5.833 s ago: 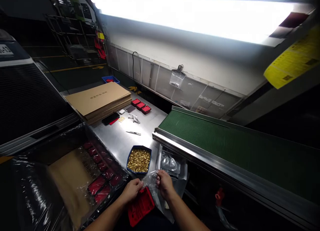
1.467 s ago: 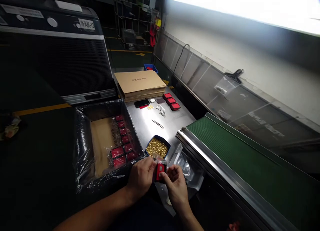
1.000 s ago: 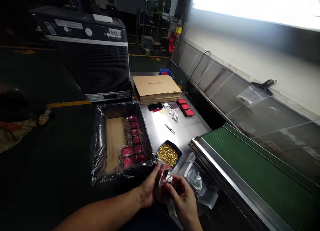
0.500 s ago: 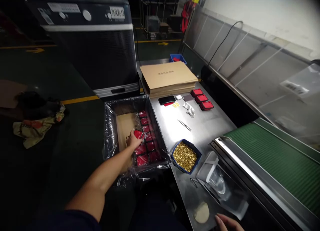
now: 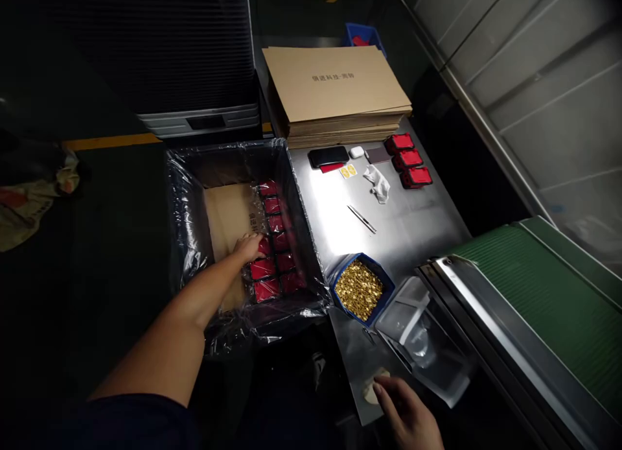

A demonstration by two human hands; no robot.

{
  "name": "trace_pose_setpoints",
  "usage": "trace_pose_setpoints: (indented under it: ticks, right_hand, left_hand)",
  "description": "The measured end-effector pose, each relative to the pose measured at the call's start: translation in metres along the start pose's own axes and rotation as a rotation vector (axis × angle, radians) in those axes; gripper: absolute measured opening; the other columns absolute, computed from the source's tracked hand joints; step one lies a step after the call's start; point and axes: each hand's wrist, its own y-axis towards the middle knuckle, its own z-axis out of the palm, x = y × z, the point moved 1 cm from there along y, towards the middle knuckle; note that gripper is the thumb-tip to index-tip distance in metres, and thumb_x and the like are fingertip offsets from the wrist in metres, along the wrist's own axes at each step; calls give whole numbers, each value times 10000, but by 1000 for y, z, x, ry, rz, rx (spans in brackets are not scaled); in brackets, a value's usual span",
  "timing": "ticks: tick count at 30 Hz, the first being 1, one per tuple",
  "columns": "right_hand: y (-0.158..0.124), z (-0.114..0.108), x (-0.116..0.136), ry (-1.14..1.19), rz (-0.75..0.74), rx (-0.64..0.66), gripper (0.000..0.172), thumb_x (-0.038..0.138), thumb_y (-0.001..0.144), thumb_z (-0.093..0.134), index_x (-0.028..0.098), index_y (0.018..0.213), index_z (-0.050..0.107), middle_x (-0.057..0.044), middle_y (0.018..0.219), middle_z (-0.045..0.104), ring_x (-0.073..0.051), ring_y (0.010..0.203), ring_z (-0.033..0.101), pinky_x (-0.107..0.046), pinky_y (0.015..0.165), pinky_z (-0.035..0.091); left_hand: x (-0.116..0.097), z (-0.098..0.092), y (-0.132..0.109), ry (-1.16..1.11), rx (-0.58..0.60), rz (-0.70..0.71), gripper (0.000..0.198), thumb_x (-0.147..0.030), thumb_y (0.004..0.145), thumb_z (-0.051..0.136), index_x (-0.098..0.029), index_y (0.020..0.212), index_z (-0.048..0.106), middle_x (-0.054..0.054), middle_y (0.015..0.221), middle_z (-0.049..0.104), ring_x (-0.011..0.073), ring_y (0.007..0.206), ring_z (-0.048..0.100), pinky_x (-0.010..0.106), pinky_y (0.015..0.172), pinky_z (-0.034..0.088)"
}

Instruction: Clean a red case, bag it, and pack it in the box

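Note:
My left hand (image 5: 247,246) reaches down into a plastic-lined box (image 5: 187,197) and rests on a bagged red tray (image 5: 264,246) in the rows of bagged red trays (image 5: 266,286) there; whether it still grips the tray I cannot tell. My right hand (image 5: 405,414) is at the near edge of the steel table (image 5: 413,226), fingertips on a small pale round object (image 5: 372,388). A blue dish of small gold parts (image 5: 359,289) stands between the hands. A pile of clear plastic bags (image 5: 422,340) lies just right of it.
A stack of flat cardboard sheets (image 5: 335,87) lies at the table's far end. Three red trays (image 5: 409,158), a phone (image 5: 328,156), a crumpled white scrap (image 5: 378,181) and tweezers (image 5: 361,218) lie mid-table. A green conveyor belt (image 5: 534,307) runs at right. A dark machine (image 5: 194,54) stands behind the box.
Both hands earlier held a red tray in a clear bag. My left hand carried it into the box and set it among the rows; my right hand dropped to the table's near edge.

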Motion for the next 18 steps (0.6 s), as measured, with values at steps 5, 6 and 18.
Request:
trace_pose_setpoints:
  ticks: [5, 6, 18]
  right_hand:
    - [97, 6, 46, -223, -231, -124, 550, 610, 894, 431, 160, 1076, 689, -131, 1100, 703, -240, 1002, 675, -350, 921, 529]
    - [116, 9, 51, -255, -262, -141, 538, 562, 900, 413, 144, 1121, 670, -148, 1136, 684, -255, 1047, 653, -381, 969, 501]
    - [198, 27, 71, -354, -479, -17, 285, 493, 767, 428, 240, 648, 483, -82, 641, 640, -259, 642, 632, -389, 667, 478]
  left_hand:
    - [-12, 8, -8, -89, -100, -33, 587, -331, 917, 705, -176, 1433, 473, 137, 1454, 455, 349, 1398, 371, 594, 1169, 325]
    - [-17, 8, -11, -116, -138, -47, 604, -305, 913, 707, -174, 1447, 458, 140, 1492, 420, 355, 1433, 323, 602, 1190, 288]
    - [-66, 33, -160, -632, -450, -2, 197, -232, 912, 638, -181, 1101, 657, 78, 1133, 647, 228, 1104, 602, 371, 1002, 492]
